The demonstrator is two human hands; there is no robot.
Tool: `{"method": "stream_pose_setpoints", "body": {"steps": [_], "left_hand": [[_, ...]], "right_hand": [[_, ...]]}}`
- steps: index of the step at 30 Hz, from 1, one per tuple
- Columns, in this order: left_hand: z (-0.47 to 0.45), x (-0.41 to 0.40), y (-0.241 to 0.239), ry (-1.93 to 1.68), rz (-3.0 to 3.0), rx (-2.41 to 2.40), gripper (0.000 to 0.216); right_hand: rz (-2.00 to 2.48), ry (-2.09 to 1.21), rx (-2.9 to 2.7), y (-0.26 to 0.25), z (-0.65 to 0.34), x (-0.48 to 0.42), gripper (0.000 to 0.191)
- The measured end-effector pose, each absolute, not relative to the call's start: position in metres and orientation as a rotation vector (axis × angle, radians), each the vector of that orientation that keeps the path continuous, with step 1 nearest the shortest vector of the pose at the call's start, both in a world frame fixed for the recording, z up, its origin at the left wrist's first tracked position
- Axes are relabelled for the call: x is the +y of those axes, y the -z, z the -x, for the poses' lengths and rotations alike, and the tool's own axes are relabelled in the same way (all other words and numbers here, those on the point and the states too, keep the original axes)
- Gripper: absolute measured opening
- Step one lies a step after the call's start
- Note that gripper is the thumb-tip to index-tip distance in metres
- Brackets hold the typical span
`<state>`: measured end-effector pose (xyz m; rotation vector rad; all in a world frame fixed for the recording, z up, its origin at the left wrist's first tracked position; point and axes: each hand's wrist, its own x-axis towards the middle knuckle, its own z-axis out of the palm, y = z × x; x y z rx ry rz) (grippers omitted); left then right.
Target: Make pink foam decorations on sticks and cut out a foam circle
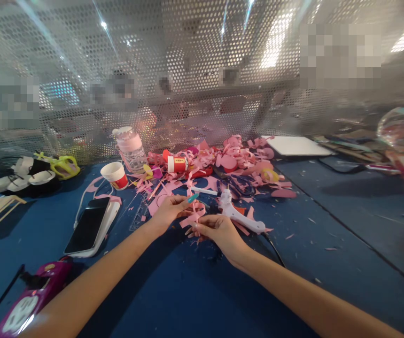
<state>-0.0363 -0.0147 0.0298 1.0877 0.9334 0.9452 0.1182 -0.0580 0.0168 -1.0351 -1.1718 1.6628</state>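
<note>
Just left of the white glue gun (242, 217), a looped pink paper strip (198, 217) hangs between two hands. The left hand (171, 211) pinches its upper part between thumb and fingers; the right hand (219, 232) is closed on its lower end, nearest the glue gun. Good handling here calls for a light, even hold — thin paper like this would likely crease under hard pressure — with one hand anchoring while the other guides the curve and keeps the edges level. The right knuckles sit near the glue gun, so they are best kept off its nozzle; whether it is hot cannot be told. Beyond the glue gun, dark-handled scissors (243, 186) and pink paper scraps (228, 162) could snag a trailing end.
</note>
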Motion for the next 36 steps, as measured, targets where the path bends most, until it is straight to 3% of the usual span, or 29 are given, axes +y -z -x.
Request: {"method": "stream_pose_setpoints", "body": {"steps": [7,17,31,36], "left_hand": [[0.039,-0.011,-0.023,-0.964,-1.056,0.843,0.029],[0.037,-0.015,-0.036,-1.062,-0.973,0.711,0.052],[0.034,-0.017,-0.036,-1.036,-1.029,0.919,0.038],[0.034,-0.016,-0.035,-1.044,-1.1,0.902,0.043]], "right_hand": [[0.978,-1.722,-1.171,-0.017,-0.118,-0.06,0.024],[1.071,-1.677,-1.12,-0.02,-0.118,-0.059,0.029],[1.073,-1.662,-1.167,-0.016,-0.119,-0.057,0.028],[1.064,-1.667,-1.164,-0.017,-0.118,-0.057,0.026]]}}
